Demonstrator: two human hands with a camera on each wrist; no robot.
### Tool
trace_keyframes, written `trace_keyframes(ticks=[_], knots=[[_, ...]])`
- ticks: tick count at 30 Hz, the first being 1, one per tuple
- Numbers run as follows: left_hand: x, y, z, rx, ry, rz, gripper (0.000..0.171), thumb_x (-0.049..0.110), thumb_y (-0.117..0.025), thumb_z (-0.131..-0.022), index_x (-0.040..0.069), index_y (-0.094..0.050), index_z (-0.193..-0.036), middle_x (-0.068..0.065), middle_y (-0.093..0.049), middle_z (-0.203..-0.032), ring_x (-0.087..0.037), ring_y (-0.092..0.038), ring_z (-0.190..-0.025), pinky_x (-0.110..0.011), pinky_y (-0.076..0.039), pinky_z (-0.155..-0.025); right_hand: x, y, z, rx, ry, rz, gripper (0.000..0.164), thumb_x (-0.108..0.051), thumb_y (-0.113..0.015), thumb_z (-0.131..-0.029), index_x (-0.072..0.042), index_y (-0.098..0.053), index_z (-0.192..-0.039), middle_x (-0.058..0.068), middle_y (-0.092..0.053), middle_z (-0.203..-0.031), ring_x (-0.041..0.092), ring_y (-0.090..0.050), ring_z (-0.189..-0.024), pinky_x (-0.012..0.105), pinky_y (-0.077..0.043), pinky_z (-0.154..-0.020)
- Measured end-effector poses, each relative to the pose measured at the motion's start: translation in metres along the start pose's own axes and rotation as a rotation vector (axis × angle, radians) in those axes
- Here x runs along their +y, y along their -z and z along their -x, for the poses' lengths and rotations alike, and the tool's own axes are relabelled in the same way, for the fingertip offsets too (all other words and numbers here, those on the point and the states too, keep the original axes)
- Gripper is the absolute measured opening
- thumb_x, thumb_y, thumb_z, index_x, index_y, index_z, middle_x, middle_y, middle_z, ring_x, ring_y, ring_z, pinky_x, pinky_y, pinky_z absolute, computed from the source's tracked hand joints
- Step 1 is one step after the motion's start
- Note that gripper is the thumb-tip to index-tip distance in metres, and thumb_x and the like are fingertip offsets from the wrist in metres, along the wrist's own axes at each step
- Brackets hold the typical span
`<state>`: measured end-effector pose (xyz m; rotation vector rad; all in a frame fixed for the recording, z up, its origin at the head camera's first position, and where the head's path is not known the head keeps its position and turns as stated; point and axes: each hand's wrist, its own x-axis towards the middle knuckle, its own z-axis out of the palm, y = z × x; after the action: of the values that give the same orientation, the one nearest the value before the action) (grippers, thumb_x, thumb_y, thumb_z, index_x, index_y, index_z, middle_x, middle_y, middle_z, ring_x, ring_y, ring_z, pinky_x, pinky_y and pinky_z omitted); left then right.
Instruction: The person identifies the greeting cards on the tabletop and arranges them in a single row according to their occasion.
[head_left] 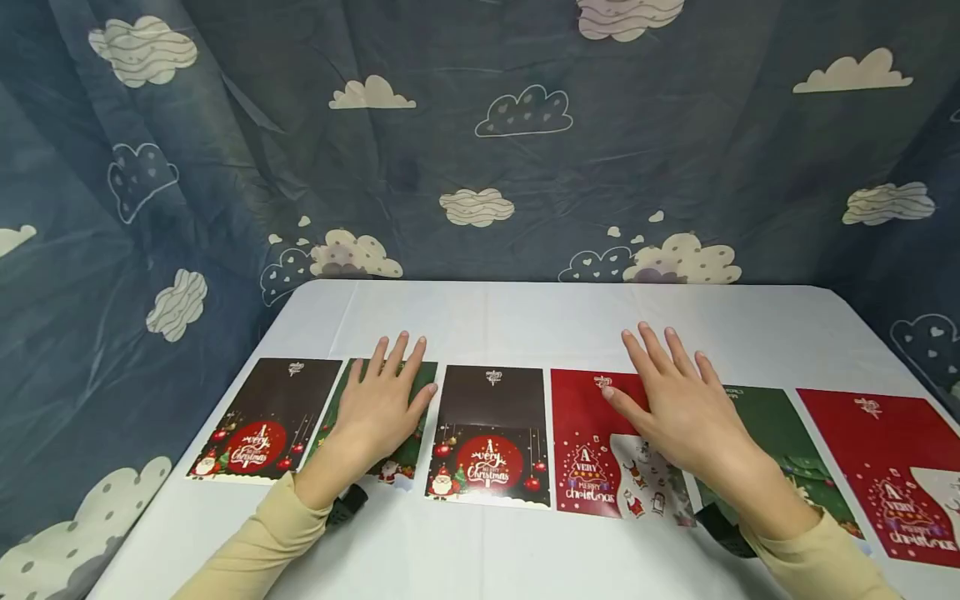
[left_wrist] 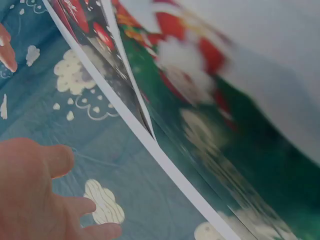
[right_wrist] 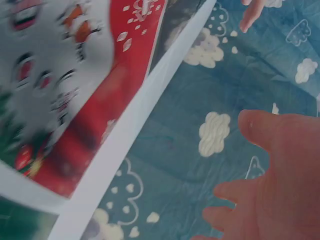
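Note:
Several flat Christmas cards lie in a row on the white table. My left hand, fingers spread, is over a green card and hides much of it. A dark card is to its left, and another dark card with a red circle lies between the hands. My right hand is spread palm down, overlapping a red card and a green card. Both hands hold nothing. In the wrist views, the left hand and right hand show extended fingers apart from the cards.
Another red card lies at the far right, partly cut off by the view. The white table ends at a dark blue cloth printed with clouds, which hangs behind and at both sides. A black wrist strap shows under the right wrist.

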<state>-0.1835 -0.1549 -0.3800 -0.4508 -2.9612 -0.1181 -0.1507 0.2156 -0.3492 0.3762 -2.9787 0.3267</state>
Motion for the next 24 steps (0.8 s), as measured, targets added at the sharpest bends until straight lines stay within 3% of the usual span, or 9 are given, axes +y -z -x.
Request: trace_keyframes(ticks=[7,16,24], knots=[[-0.028,-0.001,0.013,0.035,0.027,-0.001,0.068,0.051,-0.043,-0.102,0.019,-0.021,-0.159,-0.012,-0.019,-0.162,-0.036,-0.015,-0.147,-0.062,-0.02,-0.112,-0.022,-0.001,-0.012,-0.033,0.068,0.014,0.084,-0.057,-0.048,-0.097,-0.012,-0.014,-0.159,0.014,-0.008,-0.163,0.038,-0.001,-0.148,0.065,-0.003,-0.113],[-0.068,0.004,0.025,0.076,0.019,-0.025,0.067,0.047,-0.045,-0.103,0.015,-0.025,-0.157,-0.016,-0.023,-0.16,-0.039,-0.018,-0.146,-0.063,-0.021,-0.111,-0.051,-0.019,-0.032,0.047,0.209,0.068,0.076,-0.056,-0.05,-0.097,-0.013,-0.028,-0.156,0.012,-0.021,-0.161,0.035,-0.013,-0.148,0.06,-0.011,-0.115],[-0.112,0.012,0.039,0.124,0.012,-0.02,0.063,0.043,-0.046,-0.103,0.013,-0.028,-0.156,-0.018,-0.025,-0.159,-0.041,-0.019,-0.144,-0.065,-0.022,-0.108,-0.075,-0.03,-0.05,0.098,0.306,0.087,0.074,-0.056,-0.049,-0.097,-0.013,-0.031,-0.155,0.009,-0.024,-0.161,0.031,-0.017,-0.148,0.055,-0.011,-0.117]])
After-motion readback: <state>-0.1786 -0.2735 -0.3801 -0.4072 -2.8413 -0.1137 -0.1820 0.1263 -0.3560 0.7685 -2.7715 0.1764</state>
